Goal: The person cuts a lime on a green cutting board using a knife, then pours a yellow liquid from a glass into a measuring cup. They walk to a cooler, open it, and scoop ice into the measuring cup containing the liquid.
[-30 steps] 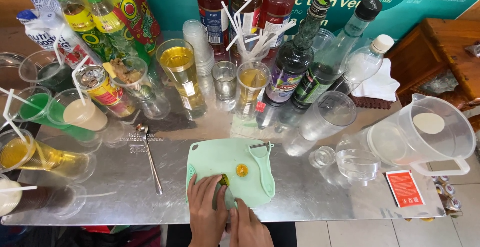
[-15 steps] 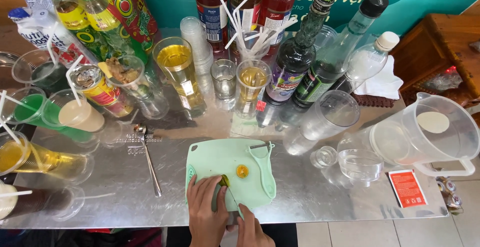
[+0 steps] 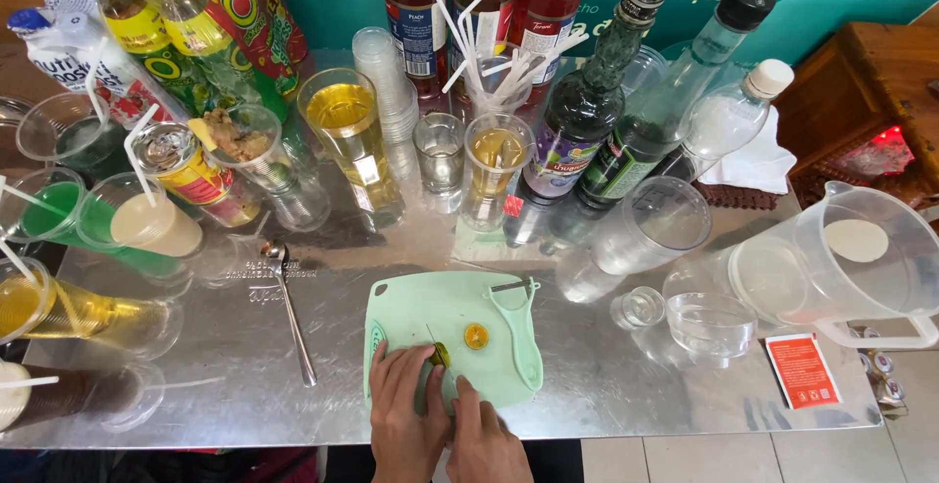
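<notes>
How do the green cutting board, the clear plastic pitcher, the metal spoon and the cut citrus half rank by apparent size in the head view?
1. Clear plastic pitcher and green cutting board: look about alike, so no ranking between them.
2. Metal spoon.
3. Cut citrus half, smallest.

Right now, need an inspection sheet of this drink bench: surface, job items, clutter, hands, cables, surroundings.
Surface: shiny metal table, reflective, crowded along the back.
Job's things: mint-green plastic cutting board; small cut citrus half lying cut side up on it; second small green fruit being cut; matching green peeler on the board's right edge.
Clutter: long metal spoon, clear plastic jug, syrup bottles, filled cups with straws, small orange sachet.
Hands: left hand pins the fruit; right hand beside it, knife mostly hidden.
Cables: nothing seen.
Surroundings: teal banner behind, wooden cabinet at right.
</notes>
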